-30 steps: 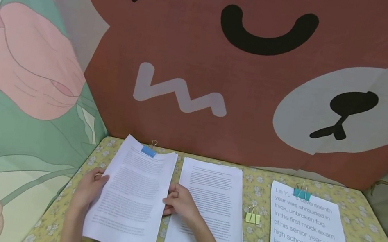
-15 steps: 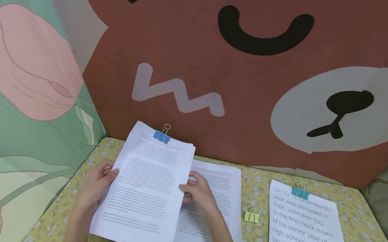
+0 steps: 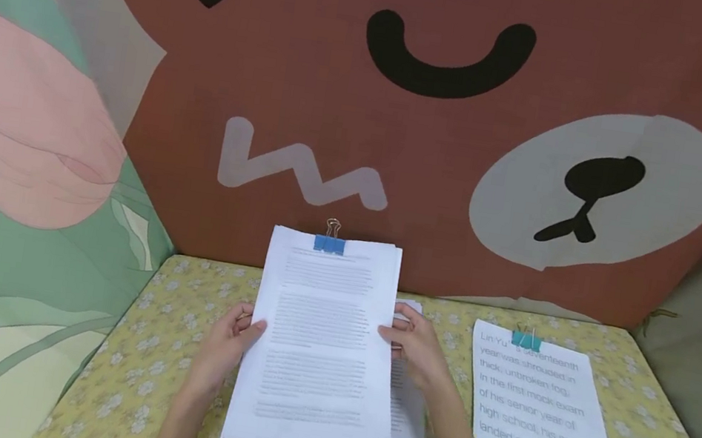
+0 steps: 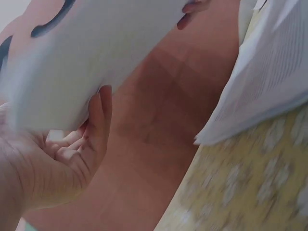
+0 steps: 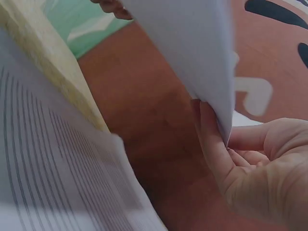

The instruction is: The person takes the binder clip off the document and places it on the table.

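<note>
A stack of printed paper (image 3: 319, 349) is held up off the table by both hands, its text facing me. At its top edge sits a blue binder clip (image 3: 329, 244) with wire handles raised. My left hand (image 3: 225, 347) pinches the stack's left edge, thumb in front and fingers behind. On the right edge, my right hand (image 3: 423, 349) grips it the same way, as the right wrist view shows with thumb and fingers on either side of the sheets. Partly hidden behind it, a second printed stack (image 3: 407, 414) lies on the table.
At right on the yellow floral tablecloth (image 3: 138, 346) lies a large-print stack (image 3: 539, 417) with a teal binder clip (image 3: 526, 340). A brown cloth wall (image 3: 314, 94) with a bear face rises behind the table.
Both hands have lifted the clipped stack and carried it right, straightening it. It now overlaps much of the second stack. The yellow binder clip seen earlier is hidden behind the right arm.
</note>
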{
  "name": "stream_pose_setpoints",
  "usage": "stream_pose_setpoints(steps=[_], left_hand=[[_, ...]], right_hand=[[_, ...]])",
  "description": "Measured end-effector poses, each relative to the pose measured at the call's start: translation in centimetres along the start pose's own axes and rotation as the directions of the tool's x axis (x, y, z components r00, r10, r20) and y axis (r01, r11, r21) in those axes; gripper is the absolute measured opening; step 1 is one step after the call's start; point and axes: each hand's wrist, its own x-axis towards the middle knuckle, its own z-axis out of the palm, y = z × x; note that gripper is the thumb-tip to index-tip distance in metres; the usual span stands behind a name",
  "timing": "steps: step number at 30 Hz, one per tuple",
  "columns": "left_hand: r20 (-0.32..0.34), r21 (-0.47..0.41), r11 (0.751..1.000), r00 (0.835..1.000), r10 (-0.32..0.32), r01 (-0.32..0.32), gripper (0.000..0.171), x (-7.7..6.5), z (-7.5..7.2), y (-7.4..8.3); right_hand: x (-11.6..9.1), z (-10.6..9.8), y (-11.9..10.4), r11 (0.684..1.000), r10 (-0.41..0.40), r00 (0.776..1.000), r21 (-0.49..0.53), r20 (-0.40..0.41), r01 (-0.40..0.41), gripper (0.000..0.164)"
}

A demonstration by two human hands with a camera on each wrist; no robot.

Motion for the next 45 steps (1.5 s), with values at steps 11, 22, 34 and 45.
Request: stream_pose_setpoints(steps=[11,22,34,45], left_hand=[[0.343,-0.146,0.987,0.939,-0.011,0.065,0.051,0.5,3.7,-1.0],[0.295,-0.216,0.972,0.955,-0.028,0.095,0.05,0.3,6.4,-2.4],[0.327,-0.225,0.97,0.945,-0.019,0.098,0.049,0.4,6.9,-2.2],[0.375,-0.228,0.968,0.927,-0.015,0.108,0.049,0.7,7.6,-1.8]], right_hand=[[-2.6,-5.1,-0.4,0.999,-0.029,0.998,-0.039,0.058,0.031,0.044],[-2.4,-6.3,-1.2,0.99,-0.029,1.0,-0.141,-0.007,0.028,0.045],[-0.9,-7.2,-7.8,0.764,-0.375,0.922,-0.596,-0.1,0.246,0.038],[5.1,-4.7,-12.0,0.61,-0.209,0.956,-0.737,0.205,0.292,0.048]])
